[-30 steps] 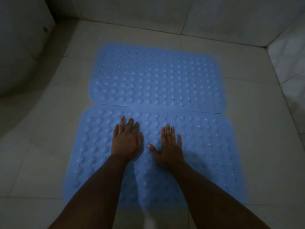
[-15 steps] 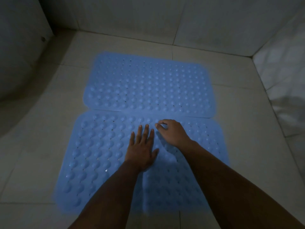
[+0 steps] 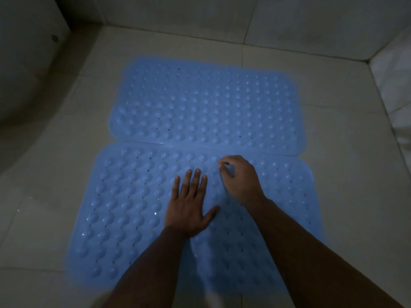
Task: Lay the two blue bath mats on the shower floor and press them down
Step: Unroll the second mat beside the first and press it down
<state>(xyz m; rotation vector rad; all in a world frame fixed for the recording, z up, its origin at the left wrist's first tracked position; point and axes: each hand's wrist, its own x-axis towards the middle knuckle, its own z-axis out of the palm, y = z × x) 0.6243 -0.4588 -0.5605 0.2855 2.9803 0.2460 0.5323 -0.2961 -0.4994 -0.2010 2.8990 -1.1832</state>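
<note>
Two blue bath mats with raised bumps and small holes lie flat on the tiled shower floor (image 3: 351,174). The far mat (image 3: 206,107) and the near mat (image 3: 129,207) meet along their long edges. My left hand (image 3: 189,207) rests palm down on the middle of the near mat, fingers straight and slightly spread. Just right of it, my right hand (image 3: 241,180) has its fingers curled, fingertips down on the near mat close to the seam. Both forearms cover part of the near mat's front edge.
A white curved fixture (image 3: 24,74) bulges in at the left. Tiled walls stand at the back (image 3: 200,12) and at the right (image 3: 395,70), meeting in the far right corner. Bare floor tile borders the mats on all sides.
Both hands lay flat side by side a second ago. My right hand has since moved forward toward the seam and curled its fingers; my left hand shifted right. My view moved closer.
</note>
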